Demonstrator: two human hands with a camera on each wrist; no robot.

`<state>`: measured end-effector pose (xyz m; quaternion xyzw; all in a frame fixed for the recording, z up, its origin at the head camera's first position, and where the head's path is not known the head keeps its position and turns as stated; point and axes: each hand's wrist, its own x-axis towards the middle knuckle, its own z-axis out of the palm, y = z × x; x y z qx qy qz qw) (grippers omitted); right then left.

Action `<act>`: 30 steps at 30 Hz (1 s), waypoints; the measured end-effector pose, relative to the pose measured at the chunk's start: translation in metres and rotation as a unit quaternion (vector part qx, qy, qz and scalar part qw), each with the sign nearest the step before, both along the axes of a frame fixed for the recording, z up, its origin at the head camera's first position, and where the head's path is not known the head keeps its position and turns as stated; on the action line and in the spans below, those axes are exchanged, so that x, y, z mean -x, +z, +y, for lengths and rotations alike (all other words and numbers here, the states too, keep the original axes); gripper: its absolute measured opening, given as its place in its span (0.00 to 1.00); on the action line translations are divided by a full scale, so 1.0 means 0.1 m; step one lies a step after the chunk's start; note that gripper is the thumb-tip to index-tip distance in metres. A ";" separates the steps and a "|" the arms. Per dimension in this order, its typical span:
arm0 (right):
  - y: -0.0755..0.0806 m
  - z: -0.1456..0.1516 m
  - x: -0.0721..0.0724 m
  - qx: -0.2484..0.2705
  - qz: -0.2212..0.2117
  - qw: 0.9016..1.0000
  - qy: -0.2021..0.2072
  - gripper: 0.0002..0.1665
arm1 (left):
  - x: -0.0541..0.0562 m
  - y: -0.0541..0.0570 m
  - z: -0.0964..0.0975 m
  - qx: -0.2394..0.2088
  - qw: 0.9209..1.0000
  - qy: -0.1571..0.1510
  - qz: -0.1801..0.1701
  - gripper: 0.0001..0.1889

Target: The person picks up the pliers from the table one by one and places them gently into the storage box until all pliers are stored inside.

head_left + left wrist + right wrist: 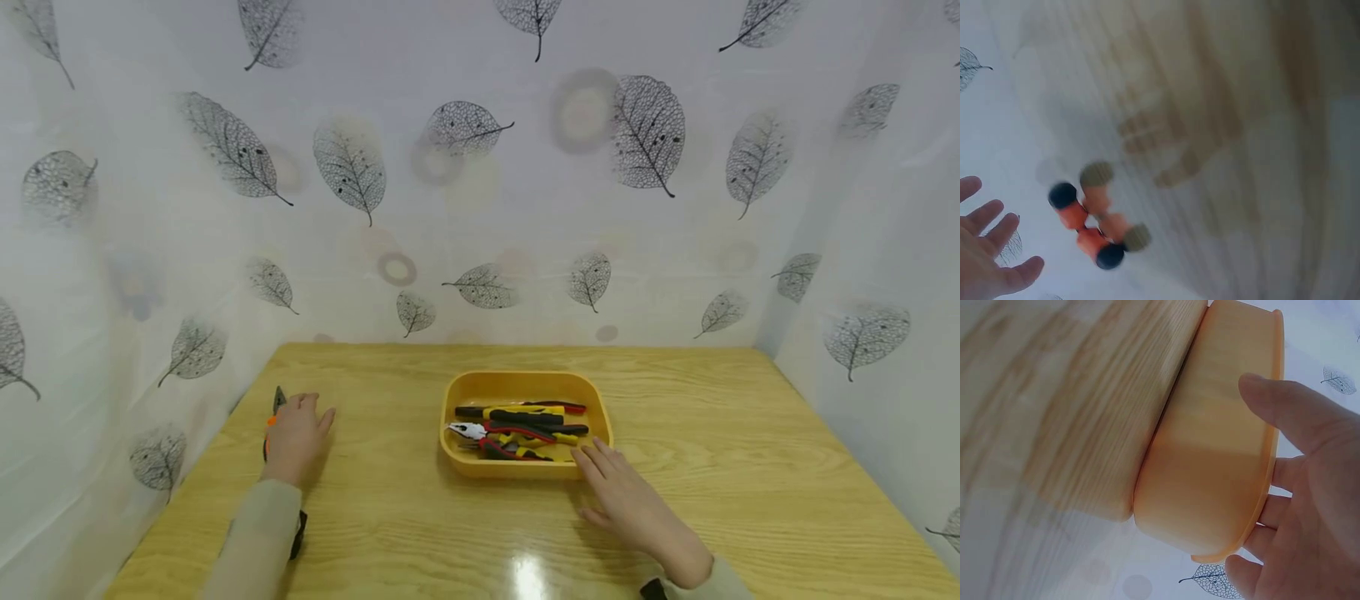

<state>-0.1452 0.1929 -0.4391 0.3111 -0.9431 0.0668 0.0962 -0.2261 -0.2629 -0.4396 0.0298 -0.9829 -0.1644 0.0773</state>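
At the left of the table in the head view, my left hand (295, 440) is over an orange-and-black tool (271, 422) with a dark pointed tip. The left wrist view shows that tool (1091, 228) apart from my spread fingers (999, 234), its kind unclear. My right hand (630, 504) is at the front right corner of a yellow tray (517, 471), fingertips at its rim. In the right wrist view the thumb (1266, 400) extends in front of the tray's outer wall (1204, 462). Several pliers (525, 429) with red, black and yellow handles lie in the tray.
The wooden table (390, 533) has a glossy surface that reflects the light. A pale curtain (480, 200) with leaf prints hangs behind the table and on both sides.
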 end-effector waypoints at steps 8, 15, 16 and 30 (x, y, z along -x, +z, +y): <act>0.01 0.01 0.01 -0.002 -0.005 1.000 -0.002 0.46 | 0.01 -0.02 -0.20 -0.012 0.998 0.029 -0.057 0.31; 0.01 0.01 0.02 -0.003 0.000 1.000 0.000 0.46 | -0.01 -0.05 -0.27 -0.022 0.994 0.041 -0.095 0.32; 0.01 0.01 0.02 -0.004 0.001 1.000 0.000 0.46 | -0.01 -0.05 -0.27 -0.024 0.994 0.041 -0.101 0.31; 0.00 0.01 0.01 0.002 0.015 1.000 0.010 0.45 | -0.06 -0.04 -0.27 -0.020 0.992 0.031 -0.124 0.23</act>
